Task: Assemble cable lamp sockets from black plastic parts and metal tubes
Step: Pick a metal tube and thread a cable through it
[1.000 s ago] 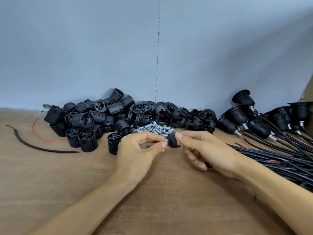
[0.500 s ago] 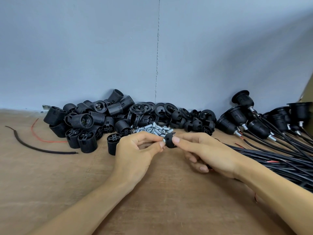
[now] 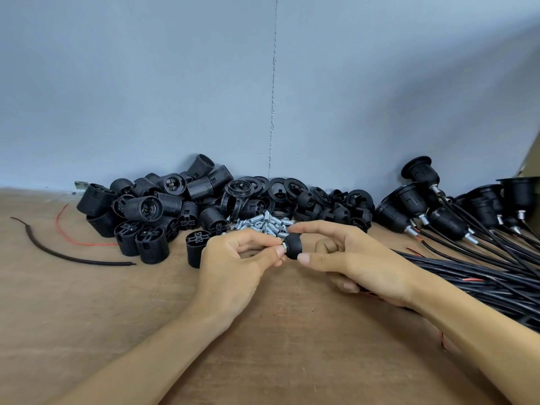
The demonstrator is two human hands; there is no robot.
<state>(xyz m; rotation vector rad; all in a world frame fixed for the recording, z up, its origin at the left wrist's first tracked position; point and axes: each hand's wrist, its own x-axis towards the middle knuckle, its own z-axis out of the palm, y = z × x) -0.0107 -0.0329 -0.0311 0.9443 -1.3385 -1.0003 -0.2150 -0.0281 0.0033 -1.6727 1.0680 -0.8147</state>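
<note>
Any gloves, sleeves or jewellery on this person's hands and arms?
No. The left hand and right hand are bare, with no gloves, rings or bracelets in view. The left forearm and right forearm are uncovered down to the frame's lower edge; no sleeve, watch or strap shows. The fingernails are short and look unpainted.

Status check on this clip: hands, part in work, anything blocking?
Left hand pinches metal tube; right hand pinches black cap. Tube end at cap, seating hidden. No obstruction between hands; loose tube pile just behind.
</note>
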